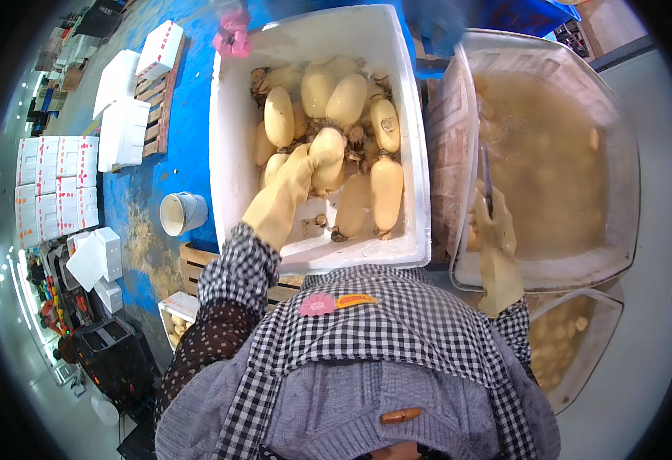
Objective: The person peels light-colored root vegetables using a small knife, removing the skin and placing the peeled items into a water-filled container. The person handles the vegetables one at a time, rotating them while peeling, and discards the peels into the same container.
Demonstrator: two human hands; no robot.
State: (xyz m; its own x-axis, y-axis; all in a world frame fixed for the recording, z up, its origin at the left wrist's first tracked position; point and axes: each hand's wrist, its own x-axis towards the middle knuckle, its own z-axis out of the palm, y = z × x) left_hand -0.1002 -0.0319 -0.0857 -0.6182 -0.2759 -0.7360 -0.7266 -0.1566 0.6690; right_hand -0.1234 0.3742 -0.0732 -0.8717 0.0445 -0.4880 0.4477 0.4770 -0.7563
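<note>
My left hand (290, 190), in a pale yellow rubber glove, grips a lotus root segment (328, 152) inside a white foam box (244, 250). Around it in the box lie several pale lotus roots (386, 192) with dark, trimmed-looking ends, and small cut scraps (321, 220) rest on the box floor. On the right, my gloved right hand (494, 230) holds a knife (487, 178), its blade pointing away from me. That hand is over the near left side of a large tub (549, 282) of cloudy brown water, where submerged shapes show only faintly.
Another person's pink glove (232, 34) is at the box's far left corner. A white bucket (183, 213) stands left of the box. A smaller foam box (179, 299) and a second tub (583, 379) are near my sides. White foam boxes (123, 135) sit by a wooden pallet (155, 118).
</note>
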